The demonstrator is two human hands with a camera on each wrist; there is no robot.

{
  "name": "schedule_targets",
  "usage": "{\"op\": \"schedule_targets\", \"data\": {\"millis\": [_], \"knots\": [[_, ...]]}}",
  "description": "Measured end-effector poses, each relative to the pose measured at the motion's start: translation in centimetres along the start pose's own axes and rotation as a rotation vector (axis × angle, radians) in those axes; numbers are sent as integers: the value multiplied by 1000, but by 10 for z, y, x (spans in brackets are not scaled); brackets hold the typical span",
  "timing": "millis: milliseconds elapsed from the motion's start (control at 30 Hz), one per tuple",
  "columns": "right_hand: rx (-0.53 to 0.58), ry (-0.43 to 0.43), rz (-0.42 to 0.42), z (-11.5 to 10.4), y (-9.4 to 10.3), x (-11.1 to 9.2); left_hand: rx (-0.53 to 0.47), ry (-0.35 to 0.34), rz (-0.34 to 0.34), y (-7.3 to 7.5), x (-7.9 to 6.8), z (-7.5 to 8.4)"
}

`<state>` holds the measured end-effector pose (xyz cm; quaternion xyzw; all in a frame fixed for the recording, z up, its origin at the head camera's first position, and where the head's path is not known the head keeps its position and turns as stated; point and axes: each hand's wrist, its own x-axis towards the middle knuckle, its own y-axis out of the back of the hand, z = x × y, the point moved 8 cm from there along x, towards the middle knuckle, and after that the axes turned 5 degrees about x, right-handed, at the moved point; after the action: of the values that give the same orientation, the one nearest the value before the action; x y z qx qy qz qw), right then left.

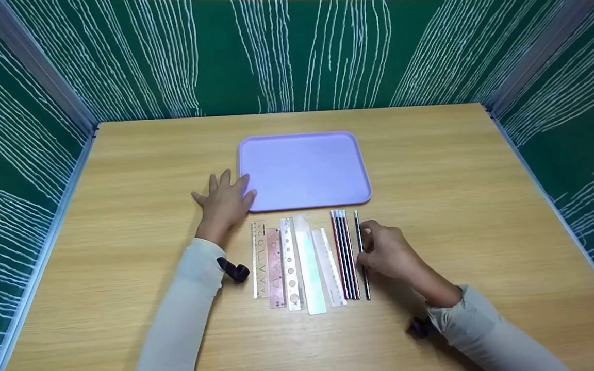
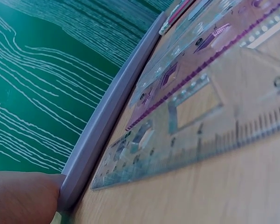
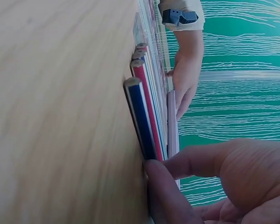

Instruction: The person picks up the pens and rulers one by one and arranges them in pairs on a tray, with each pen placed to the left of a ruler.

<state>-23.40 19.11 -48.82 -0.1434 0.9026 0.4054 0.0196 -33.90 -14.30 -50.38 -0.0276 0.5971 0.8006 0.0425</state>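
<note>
Pencil [image 1: 360, 242], probably light and stiff, pinched in the right hand [image 1: 391, 251]
Head view: smooth sides may let it roll or slip, so a hold near its middle looks soundest; it lies lengthwise on or just above the counter [image 1: 121, 206], just right of the pencil bundle [image 1: 345, 255] and rulers [image 1: 306, 257], near the lilac tray [image 1: 302, 170]; the left hand [image 1: 223, 206], well apart, is spread wide at the tray's left rim; left wrist view: that hand touches the tray's edge near a clear ruler [image 2: 210, 135], likely thin and brittle; right wrist view: finger and thumb close narrowly on the pencil, its flat end jutting free beside the bundle.
</note>
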Motion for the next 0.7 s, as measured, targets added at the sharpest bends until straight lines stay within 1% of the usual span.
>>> {"op": "schedule_targets", "data": {"millis": [167, 333, 500, 700], "knots": [[6, -59, -16, 4, -1, 0, -11, 5, -9, 0, -1, 0], [-13, -83, -19, 6, -2, 0, -2, 6, -30, -2, -1, -1], [-7, -85, -18, 7, -1, -1, -2, 0, -40, -4, -1, 0], [44, -77, -34, 8, 2, -1, -9, -7, -19, -2, -1, -1]]}}
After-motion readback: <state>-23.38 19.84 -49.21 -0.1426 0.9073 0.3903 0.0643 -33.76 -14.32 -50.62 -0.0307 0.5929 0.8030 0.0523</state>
